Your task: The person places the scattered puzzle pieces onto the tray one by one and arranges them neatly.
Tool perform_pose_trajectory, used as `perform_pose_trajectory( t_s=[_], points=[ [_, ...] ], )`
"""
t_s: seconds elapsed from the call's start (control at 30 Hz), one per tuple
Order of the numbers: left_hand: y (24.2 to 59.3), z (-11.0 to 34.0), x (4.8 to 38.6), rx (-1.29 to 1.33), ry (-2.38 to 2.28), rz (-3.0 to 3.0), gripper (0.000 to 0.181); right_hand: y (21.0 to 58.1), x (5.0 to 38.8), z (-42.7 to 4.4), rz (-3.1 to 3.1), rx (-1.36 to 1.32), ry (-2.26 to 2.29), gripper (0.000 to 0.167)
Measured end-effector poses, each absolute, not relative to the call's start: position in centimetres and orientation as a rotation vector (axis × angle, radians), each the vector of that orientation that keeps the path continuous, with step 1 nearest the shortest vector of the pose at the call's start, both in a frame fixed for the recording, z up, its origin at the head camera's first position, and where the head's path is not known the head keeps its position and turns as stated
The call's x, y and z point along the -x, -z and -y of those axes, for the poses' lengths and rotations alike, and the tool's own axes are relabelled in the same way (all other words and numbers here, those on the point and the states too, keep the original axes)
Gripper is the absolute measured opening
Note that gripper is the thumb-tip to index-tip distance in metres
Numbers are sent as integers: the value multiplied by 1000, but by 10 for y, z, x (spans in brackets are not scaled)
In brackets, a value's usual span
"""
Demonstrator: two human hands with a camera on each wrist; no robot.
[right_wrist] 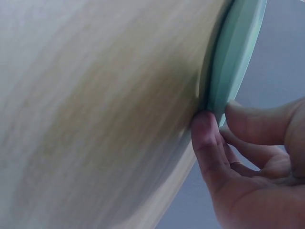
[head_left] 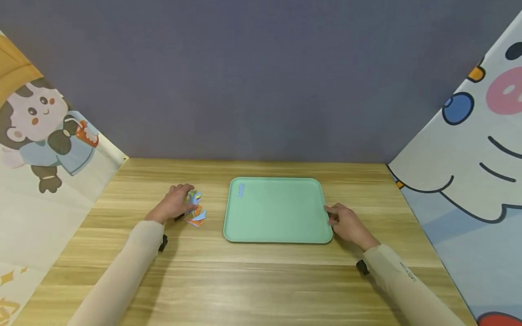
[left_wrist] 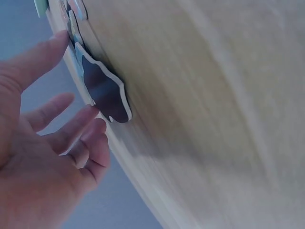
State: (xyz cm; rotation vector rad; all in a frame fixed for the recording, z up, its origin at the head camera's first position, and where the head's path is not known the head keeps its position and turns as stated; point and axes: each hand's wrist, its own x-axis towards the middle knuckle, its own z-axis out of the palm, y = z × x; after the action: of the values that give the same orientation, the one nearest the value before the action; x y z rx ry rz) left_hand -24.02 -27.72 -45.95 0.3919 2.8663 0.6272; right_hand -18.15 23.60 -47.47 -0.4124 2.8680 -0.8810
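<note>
My left hand (head_left: pixel 174 202) is over a small cluster of flat, colourful pieces (head_left: pixel 198 216), blue, orange and yellow, like puzzle pieces. In the left wrist view the fingers of this left hand (left_wrist: pixel 52 138) are spread and slightly bent around the cluster's edge. A dark piece with a pale rim (left_wrist: pixel 107 93) lies by the fingertips; whether they touch it I cannot tell. My right hand (head_left: pixel 346 222) pinches the right edge of a mint green tray (head_left: pixel 281 213). The right wrist view shows the thumb (right_wrist: pixel 257 124) on the tray's rim (right_wrist: pixel 233 57) and a finger low against it.
A small blue strip (head_left: pixel 241 190) lies in the tray's upper left corner. The wooden table (head_left: pixel 253 285) meets a grey wall (head_left: pixel 253 81) at the back. Cartoon-printed panels (head_left: pixel 45 127) stand at both sides.
</note>
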Motion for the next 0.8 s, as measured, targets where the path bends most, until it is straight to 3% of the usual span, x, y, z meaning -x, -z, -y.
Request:
perform_pose_trajectory(
  t_s=[0.33, 0.6, 0.8],
  points=[
    [462, 276, 242, -396, -632, -2901, 52, 475, 181, -235, -2867, 408, 905, 44],
    [461, 273, 242, -407, -551, -2894, 73, 477, 182, -237, -2868, 385, 900, 45],
    [460, 272, 240, -452, -590, -2893, 58, 478, 182, -238, -2864, 386, 910, 45]
  ],
)
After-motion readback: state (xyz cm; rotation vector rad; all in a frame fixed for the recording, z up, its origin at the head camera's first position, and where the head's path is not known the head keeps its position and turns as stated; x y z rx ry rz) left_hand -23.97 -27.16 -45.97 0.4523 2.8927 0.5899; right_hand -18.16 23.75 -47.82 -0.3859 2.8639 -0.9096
